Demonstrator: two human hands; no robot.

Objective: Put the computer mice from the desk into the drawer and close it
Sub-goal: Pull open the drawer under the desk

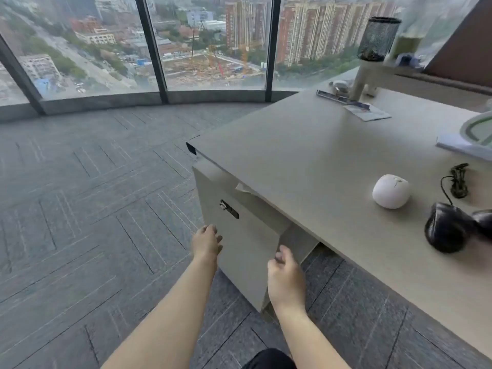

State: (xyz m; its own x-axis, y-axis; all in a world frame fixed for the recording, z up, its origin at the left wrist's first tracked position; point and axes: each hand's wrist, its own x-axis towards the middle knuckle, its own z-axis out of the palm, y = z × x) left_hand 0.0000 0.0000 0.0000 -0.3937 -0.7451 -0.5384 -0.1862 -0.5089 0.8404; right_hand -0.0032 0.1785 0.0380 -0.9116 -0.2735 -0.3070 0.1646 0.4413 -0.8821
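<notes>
A white round mouse [390, 191] lies on the beige desk [306, 150] near its right side. A black corded mouse [447, 227] rests closer to me, its bundled cable [458, 181] behind it, and a second dark mouse [483, 222] shows at the frame's right edge. Under the desk's left end stands the beige drawer cabinet [247, 251] with a keyed lock [229, 209]. My left hand [206, 242] hovers at the drawer front's left edge, fingers apart. My right hand [286, 278] curls against the drawer front's right edge, holding nothing that I can see.
A monitor riser [399, 75] at the desk's back carries a black mesh pen holder [378, 38] and a bottle. Papers and a ruler [354, 105] lie near it. A white-green round object [479, 129] sits on a booklet at right. Grey carpet and large windows lie to the left.
</notes>
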